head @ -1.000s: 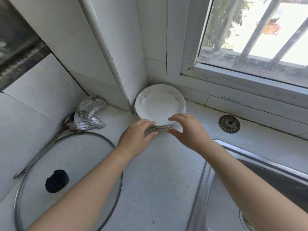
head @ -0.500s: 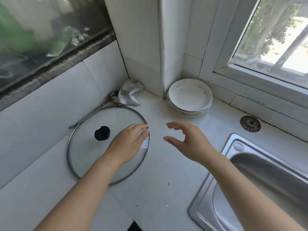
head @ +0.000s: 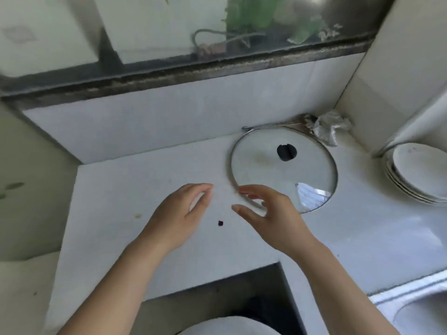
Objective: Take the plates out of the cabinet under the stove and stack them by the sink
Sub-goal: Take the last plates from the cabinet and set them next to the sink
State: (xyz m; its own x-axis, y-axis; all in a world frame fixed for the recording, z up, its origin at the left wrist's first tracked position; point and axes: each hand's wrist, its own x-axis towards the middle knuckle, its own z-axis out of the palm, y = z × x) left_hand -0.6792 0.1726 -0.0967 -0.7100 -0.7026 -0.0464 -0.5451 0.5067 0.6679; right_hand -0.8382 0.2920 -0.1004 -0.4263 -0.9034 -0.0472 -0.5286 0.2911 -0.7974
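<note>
A stack of white plates (head: 420, 175) sits in the far right corner of the counter, partly cut off by the frame edge. My left hand (head: 179, 213) hovers over the white counter (head: 116, 204), fingers relaxed and holding nothing. My right hand (head: 268, 213) hovers beside it, over the near rim of a glass lid, fingers loosely spread and empty. Both hands are well left of the plates. The cabinet is out of view.
A round glass pot lid (head: 283, 168) with a black knob lies flat on the counter. A crumpled silvery scouring cloth (head: 329, 126) lies behind it. The steel sink (head: 416, 313) shows at bottom right. A dark stove recess (head: 242, 293) opens at the counter's near edge, with a white round object (head: 229, 328) below.
Both hands have let go of the plate stack and drawn back left across the counter. My view has swung left, so the plates now sit at the right edge.
</note>
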